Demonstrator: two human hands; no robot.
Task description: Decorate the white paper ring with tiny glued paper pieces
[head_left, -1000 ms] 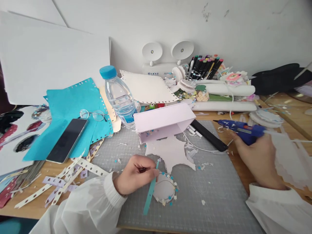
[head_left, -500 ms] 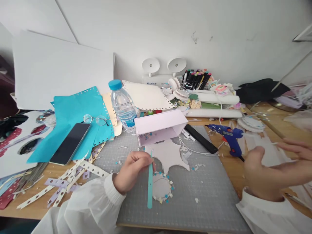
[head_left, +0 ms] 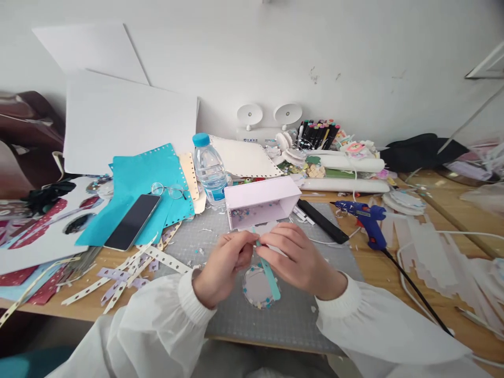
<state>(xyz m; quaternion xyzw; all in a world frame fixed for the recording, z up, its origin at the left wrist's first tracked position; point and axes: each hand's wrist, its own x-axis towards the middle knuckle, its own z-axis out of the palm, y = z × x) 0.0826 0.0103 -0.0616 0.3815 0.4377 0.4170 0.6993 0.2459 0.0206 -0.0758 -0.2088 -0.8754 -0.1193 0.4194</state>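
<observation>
Where my two hands met, the teal strip slanted down toward the mat's near edge

While my fingertips came together on its far end, the teal strip [head_left: 270, 277] ran from them toward the near edge of the grey cutting mat [head_left: 236, 325], angling a little to the right. A short tip poked out beyond my fingers on the far side; the longer, free part hung on my side of the grip, over the right part of a white disc [head_left: 258, 286] ringed with small stars. Whether the strip touched that disc, I couldn't tell.

My left hand [head_left: 220, 265] had it pinched, thumb and forefinger closed on the narrow end, the other fingers curled in. My right hand [head_left: 297, 257] laid its fingertips on the strip just beside that pinch, and was the nearer of the two to the free end. Its thumb was hidden, so I can't say whether that grip was closed or only resting there.

Just past my fingers, toward the mat's far edge, stood the pale lilac box [head_left: 263, 197], open side toward me. Beyond the mat's right edge, the blue glue gun [head_left: 368, 218] lay on the wooden desk [head_left: 86, 310], well apart from both hands.
</observation>
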